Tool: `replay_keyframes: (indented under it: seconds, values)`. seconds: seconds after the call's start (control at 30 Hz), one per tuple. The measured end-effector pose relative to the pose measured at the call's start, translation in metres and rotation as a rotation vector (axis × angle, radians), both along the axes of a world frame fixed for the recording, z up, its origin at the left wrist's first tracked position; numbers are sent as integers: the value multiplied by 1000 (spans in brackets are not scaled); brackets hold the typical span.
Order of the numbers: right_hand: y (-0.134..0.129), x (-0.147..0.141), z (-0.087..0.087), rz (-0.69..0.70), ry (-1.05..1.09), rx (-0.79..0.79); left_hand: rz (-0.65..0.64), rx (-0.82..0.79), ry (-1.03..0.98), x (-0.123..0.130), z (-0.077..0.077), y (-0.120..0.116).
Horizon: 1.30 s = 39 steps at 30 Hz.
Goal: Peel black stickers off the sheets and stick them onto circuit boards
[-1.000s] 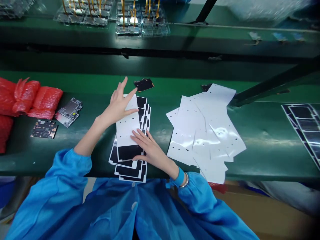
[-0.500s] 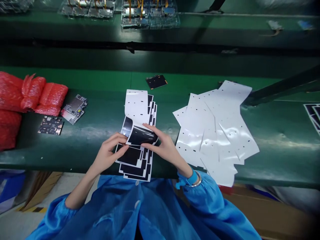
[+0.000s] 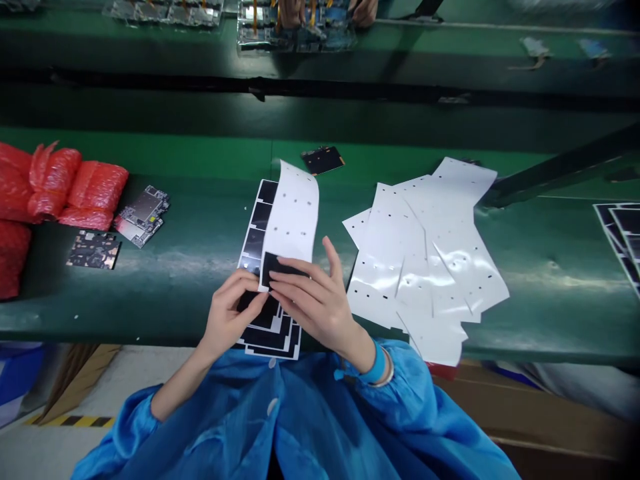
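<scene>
Head view: left hand (image 3: 231, 313) was nearly closed, thumb and fingertips pinching the lower-left corner of a white-backed sheet (image 3: 291, 210). Right hand (image 3: 325, 308) was half open, fingers over the sheet's black lower strip, one finger raised; couldn't tell if it gripped. Sheet stood curved and lifted above a stack of black-panelled sheets (image 3: 253, 241) on the green table (image 3: 200, 207). Loose white sheets (image 3: 430, 247) lay to the right, circuit boards (image 3: 146, 212) and red packets (image 3: 95, 193) left.
</scene>
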State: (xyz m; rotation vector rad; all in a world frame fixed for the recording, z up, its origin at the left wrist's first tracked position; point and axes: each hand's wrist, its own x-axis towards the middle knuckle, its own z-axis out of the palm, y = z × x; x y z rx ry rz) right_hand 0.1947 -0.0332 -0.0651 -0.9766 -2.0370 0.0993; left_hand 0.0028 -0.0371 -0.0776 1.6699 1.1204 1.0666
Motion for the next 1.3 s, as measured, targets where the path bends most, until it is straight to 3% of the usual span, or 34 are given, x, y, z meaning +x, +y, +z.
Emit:
replay_keyframes:
  seconds: [0.27,0.43,0.57,0.73,0.8,0.93,1.03,1.13,1.2,1.3]
  values:
    - [-3,7,2,84,52,-232,-42,86,56,4,0,-3]
    - [-7,1,-2,13,69,-230,-25,81,76,10,0,-4]
    - [-6,-4,-6,-40,93,-320,0,42,66,14,2,-6]
    - [14,30,-5,-136,418,-615,134,-119,-9,0,-3,-18]
    - [20,51,-2,-246,583,-687,156,-177,80,-12,-9,-28]
    - [16,64,11,-401,672,-619,244,-127,575,-23,-16,-44]
    - [5,40,19,-214,540,-616,235,-13,698,-14,-12,-38]
    - [1,17,17,119,458,-625,5,-13,512,-3,-2,-22]
    - [3,13,11,151,525,-635,-92,-54,378,-2,4,-14]
    - [11,21,-5,43,712,-717,-166,-79,304,-5,12,-13]
